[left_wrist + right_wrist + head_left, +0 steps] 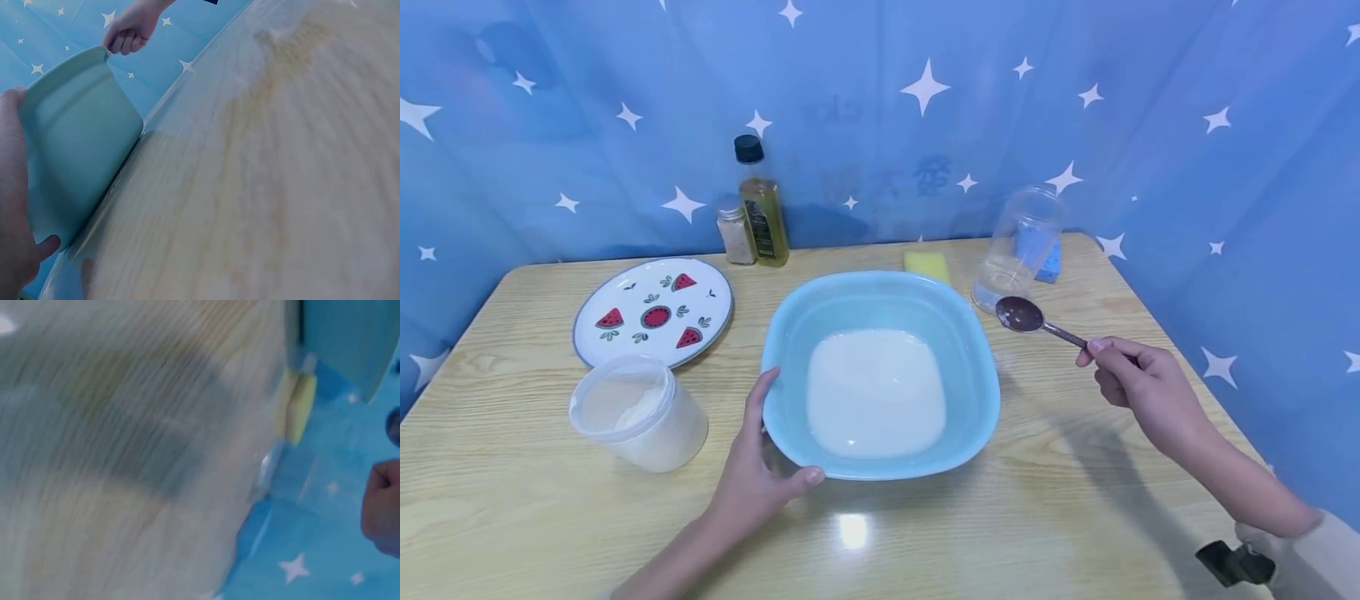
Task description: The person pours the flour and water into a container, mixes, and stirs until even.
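A light blue plastic basin (977,417) stands mid-table with white liquid (876,396) in its bottom. My left hand (756,475) holds the basin's near left corner, thumb on the front rim and fingers along the left side; the left wrist view shows this hand (15,206) against the outer wall. To the right of the basin, my right hand (1138,383) grips a dark brown spoon (1021,314) by its handle. The spoon's bowl points left, raised near a clear plastic cup (1000,271), with a bit of white on it. The right wrist view catches only part of that hand (382,509).
An open tub of white powder (662,425) stands left, beside a watermelon-patterned plate (655,287). Behind are a spice jar (737,237) and an oil bottle (763,217). A yellow sponge (927,265) and a blue sponge (1049,262) lie near the back edge, before the starry curtain (865,108).
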Motion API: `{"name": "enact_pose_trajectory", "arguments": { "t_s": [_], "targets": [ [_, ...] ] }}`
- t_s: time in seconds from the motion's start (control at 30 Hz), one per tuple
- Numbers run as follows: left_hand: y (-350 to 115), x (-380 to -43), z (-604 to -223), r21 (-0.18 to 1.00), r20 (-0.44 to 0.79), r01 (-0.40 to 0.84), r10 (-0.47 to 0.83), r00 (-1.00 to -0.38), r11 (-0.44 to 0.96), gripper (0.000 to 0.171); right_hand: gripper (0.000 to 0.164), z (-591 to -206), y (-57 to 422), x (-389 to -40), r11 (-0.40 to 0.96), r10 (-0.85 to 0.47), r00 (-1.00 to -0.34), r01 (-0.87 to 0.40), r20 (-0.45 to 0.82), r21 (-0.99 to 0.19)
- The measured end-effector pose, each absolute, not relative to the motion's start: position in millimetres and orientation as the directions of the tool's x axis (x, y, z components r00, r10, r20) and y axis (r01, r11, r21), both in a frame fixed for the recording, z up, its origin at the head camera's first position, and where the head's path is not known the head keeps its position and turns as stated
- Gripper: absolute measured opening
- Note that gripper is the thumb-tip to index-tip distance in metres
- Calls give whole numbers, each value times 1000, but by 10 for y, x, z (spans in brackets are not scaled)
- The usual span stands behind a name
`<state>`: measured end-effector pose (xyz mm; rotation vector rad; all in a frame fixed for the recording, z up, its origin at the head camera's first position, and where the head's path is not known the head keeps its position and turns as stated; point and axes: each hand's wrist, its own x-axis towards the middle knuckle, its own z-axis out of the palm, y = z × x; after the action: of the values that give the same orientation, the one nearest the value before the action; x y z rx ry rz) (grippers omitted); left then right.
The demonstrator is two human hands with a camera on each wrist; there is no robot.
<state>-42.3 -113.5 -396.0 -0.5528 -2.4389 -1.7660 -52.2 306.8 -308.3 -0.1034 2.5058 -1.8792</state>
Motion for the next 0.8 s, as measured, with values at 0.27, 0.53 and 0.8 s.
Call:
{"name": "enact_pose_trajectory", "arguments": {
  "t_s": [0.27, 0.53, 0.8],
  "targets": [
    [-1173, -410, -3951, 904, 277, 333, 226, -934, 269, 112, 27, -3336, 3292, -764, 225, -143, -965, 184, -219, -957],
    [-1181, -361, -3942, 906, 268, 325, 224, -937, 273, 112, 35, -3492, 3415, -904, 377, -244, -913, 223, -328, -899],
    [-1103, -351, -3948, 917, 247, 304, 230, -941, 258, 111, 61, -3469, 3498, -913, 743, -39, -937, 205, -347, -637]
  ]
}}
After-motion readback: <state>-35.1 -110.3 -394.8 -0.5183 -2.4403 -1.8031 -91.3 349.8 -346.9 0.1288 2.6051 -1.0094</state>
